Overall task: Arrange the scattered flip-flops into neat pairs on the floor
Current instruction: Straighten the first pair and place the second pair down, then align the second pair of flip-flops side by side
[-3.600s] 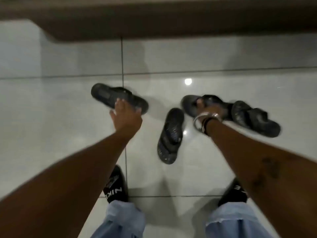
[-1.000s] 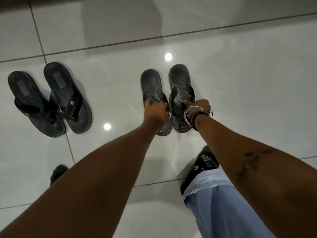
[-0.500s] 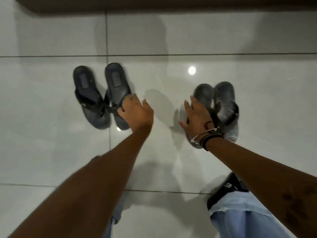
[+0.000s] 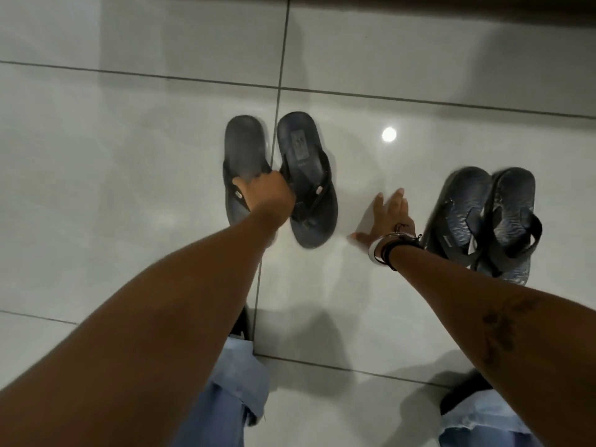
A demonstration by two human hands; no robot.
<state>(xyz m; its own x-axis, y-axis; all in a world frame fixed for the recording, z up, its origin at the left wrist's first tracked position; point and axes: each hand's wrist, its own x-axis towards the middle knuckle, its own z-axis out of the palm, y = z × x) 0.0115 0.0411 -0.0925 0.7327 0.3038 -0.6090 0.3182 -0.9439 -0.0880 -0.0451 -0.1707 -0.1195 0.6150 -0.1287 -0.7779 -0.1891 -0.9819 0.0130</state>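
Two pairs of dark flip-flops lie on the glossy pale tile floor [image 4: 129,188]. The smooth pair sits at centre: its left flip-flop [image 4: 243,150] and its right flip-flop [image 4: 301,156] lie side by side. My left hand [image 4: 267,196] is closed on the strap of the left one. A second pair with a wavy pattern lies to the right, its left flip-flop [image 4: 458,217] touching the right one [image 4: 512,204]. My right hand [image 4: 388,217], with bracelets on the wrist, hovers flat with fingers spread between the two pairs, holding nothing.
A dark wall base [image 4: 451,8] runs along the top edge. My jeans legs [image 4: 238,398] and black slide sandals [image 4: 458,395] are at the bottom. A ceiling light reflects on the tile [image 4: 389,134].
My left hand has closed on the strap of the smooth pair's left flip-flop. My right hand has left the patterned pair and moved left onto bare floor.
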